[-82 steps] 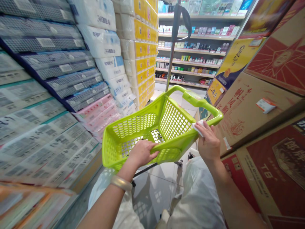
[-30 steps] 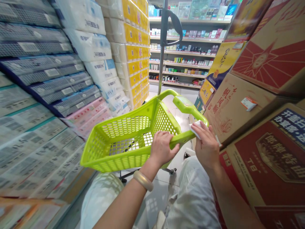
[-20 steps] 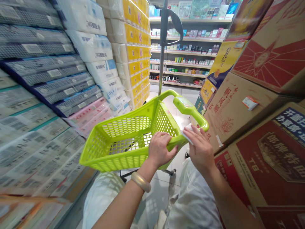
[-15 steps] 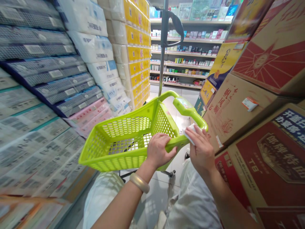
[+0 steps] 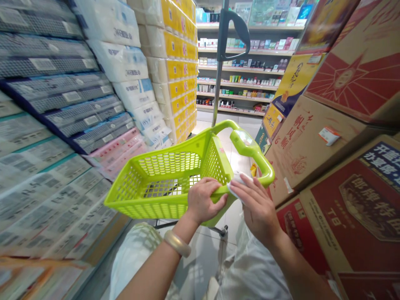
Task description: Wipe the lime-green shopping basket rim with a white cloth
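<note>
A lime-green plastic shopping basket trolley (image 5: pixel 153 210) stands before my knees, its basket pointing left and its looped handle to the right. My left hand (image 5: pixel 204 200) grips the near rim of the basket, thumb and fingers wrapped over it. Just right of it, my right hand (image 5: pixel 254 204) presses a white cloth or tissue (image 5: pixel 238 180) around the lower part of the handle frame. Most of the white piece is hidden beneath the fingers. Behind the basket rises a metal pole with a dark grey grip (image 5: pixel 239 35).
Stacked packs of tissue paper (image 5: pixel 129 62) and yellow-wrapped packs (image 5: pixel 179 66) wall the left. Cardboard cartons (image 5: pixel 337 137) are piled close on the right. Shelves of small boxes and bottles (image 5: pixel 250 66) stand at the back. Pale floor tiles (image 5: pixel 203 246) show below the trolley.
My right hand has slid left and slightly down along the handle frame with the white cloth, closer to my left hand. The trolley and its pole have shifted slightly right.
</note>
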Available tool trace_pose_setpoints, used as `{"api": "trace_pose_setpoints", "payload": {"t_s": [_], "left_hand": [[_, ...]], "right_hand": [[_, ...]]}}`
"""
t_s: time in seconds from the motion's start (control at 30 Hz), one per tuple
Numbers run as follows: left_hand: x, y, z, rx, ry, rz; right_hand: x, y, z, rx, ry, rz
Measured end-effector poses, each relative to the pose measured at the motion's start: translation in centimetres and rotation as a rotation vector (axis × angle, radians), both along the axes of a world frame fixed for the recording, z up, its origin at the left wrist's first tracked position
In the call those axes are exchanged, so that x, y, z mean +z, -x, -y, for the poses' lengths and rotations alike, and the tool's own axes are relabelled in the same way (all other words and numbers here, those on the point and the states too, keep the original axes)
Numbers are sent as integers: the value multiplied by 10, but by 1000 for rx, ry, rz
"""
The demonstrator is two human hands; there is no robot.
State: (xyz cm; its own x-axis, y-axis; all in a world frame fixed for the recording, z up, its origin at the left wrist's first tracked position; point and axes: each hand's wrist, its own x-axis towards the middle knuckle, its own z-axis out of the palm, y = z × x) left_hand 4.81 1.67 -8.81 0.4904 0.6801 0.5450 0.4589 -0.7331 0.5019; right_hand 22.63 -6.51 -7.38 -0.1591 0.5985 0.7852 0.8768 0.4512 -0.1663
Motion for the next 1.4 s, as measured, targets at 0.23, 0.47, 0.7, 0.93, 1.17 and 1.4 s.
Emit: {"api": "trace_pose_setpoints", "payload": {"t_s": [0.23,0.47,0.7,0.93,1.17,1.4], "left_hand": [[0,7,1,-47,22,47],[2,15,-2,-65,40,76],[4,26,-10,-77,71,78],[4,39,-16,-85,75,38],[4,50,-26,-104,100,16],[8,57,-21,62,53,59]], "right_hand": [[1,-23,8,-173,-160,-259],[0,-29,21,23,-92,-198],[4,-32,27,20,-47,-413],[12,-24,35,211,38,-275],[13,-13,39,219,54,-249],[16,-9,39,154,-3,-307]]}}
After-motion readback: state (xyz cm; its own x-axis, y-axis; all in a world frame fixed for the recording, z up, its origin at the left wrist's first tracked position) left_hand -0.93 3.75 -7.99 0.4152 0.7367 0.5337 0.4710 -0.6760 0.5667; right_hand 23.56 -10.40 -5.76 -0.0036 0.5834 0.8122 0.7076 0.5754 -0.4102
